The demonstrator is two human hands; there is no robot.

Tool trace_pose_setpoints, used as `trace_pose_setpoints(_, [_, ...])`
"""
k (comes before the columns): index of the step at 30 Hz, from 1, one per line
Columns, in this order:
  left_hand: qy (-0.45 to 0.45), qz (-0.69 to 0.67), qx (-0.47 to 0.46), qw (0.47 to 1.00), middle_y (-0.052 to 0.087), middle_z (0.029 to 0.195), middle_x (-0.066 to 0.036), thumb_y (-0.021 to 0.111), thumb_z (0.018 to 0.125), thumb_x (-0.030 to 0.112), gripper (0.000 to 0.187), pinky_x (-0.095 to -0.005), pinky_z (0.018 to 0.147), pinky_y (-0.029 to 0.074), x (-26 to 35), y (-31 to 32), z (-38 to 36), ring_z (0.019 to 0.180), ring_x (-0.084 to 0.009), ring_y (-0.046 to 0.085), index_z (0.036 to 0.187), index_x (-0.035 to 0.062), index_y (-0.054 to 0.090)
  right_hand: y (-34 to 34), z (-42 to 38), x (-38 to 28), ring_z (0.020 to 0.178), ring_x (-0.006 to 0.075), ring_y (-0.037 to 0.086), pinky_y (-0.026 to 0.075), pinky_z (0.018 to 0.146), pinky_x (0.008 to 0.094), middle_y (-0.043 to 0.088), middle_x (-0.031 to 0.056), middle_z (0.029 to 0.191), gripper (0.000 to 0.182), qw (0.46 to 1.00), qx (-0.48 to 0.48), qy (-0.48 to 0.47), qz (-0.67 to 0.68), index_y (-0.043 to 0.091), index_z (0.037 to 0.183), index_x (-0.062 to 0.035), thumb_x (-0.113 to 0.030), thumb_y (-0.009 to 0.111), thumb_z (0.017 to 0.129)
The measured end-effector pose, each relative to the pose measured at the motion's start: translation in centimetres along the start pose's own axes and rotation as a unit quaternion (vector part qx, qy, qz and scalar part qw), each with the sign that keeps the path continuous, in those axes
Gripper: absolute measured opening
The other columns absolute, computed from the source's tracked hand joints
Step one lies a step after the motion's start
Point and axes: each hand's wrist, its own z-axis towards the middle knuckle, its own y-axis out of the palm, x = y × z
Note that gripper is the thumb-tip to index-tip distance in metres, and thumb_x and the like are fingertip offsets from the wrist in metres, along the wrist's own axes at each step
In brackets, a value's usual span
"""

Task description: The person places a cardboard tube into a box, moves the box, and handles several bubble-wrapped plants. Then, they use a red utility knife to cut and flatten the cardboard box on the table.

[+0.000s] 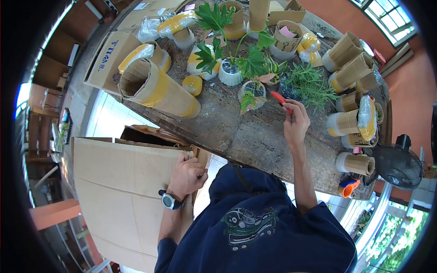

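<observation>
My right hand (296,122) is raised over the wooden table with its fingers closed round a slim red tool (277,97), whose exact kind I cannot make out. Just beyond the tool stand a small potted plant (253,94) with pinkish leaves and a bushy, narrow-leaved plant (309,82). Down at the left, my left hand (185,175) is closed on the upper right edge of a large cardboard box (127,182). The box's dark opening shows behind that hand. A watch (170,200) is on my left wrist.
The wooden table (255,136) carries a tall cardboard tube (159,91), a lobed-leaf plant in a white pot (231,75) and several wrapped tubes (359,70). An orange-and-blue tape dispenser (348,187) lies near the right corner, beside a dark fan (398,166).
</observation>
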Motion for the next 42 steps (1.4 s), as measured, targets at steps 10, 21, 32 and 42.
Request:
trace_pose_setpoints(10, [-0.007,-0.009,-0.008,1.000,0.055,0.055,-0.002,0.072,0.073,0.011,0.028,-0.0357,0.076,0.036,0.0,0.6,0.3,0.063,-0.0183,0.054,0.049,0.0074,0.059,-1.1,-2.2,-2.2,0.084,0.0264,0.069,0.054,0.072,0.0335,0.069,0.0117,0.097,0.018,1.000,-0.023,0.003,0.008,0.069,0.094,-0.0028,0.008,0.070,0.080])
trace_pose_setpoints(21, [-0.011,-0.005,-0.020,1.000,0.056,0.057,-0.002,0.072,0.075,0.014,0.027,-0.0359,0.077,0.036,0.4,0.9,0.3,0.066,-0.0182,0.056,0.051,0.0097,0.061,1.1,-4.7,-9.7,0.083,0.0224,0.071,0.056,0.071,0.0301,0.071,0.0090,0.099,0.020,0.947,-0.187,-0.004,0.259,0.070,0.090,-0.0056,0.008,0.073,0.076])
trace_pose_setpoints(32, [-0.007,-0.006,-0.021,1.000,0.056,0.056,-0.002,0.072,0.076,0.014,0.028,-0.0357,0.078,0.036,0.2,1.4,0.3,0.065,-0.0179,0.055,0.050,0.0091,0.060,0.8,-2.7,-9.6,0.100,0.0236,0.070,0.057,0.085,0.0313,0.070,0.0158,0.111,0.017,0.957,-0.047,0.027,0.286,0.070,0.092,-0.0015,0.008,0.076,0.079])
trace_pose_setpoints(42, [-0.018,-0.012,-0.027,0.999,0.057,0.058,-0.003,0.071,0.076,0.014,0.028,-0.0362,0.079,0.037,0.3,1.1,0.5,0.066,-0.0187,0.057,0.051,0.0081,0.061,0.8,-3.6,-8.3,0.100,0.0226,0.070,0.056,0.084,0.0297,0.070,0.0165,0.113,0.016,0.951,-0.016,0.084,0.296,0.069,0.092,-0.0013,0.007,0.076,0.081])
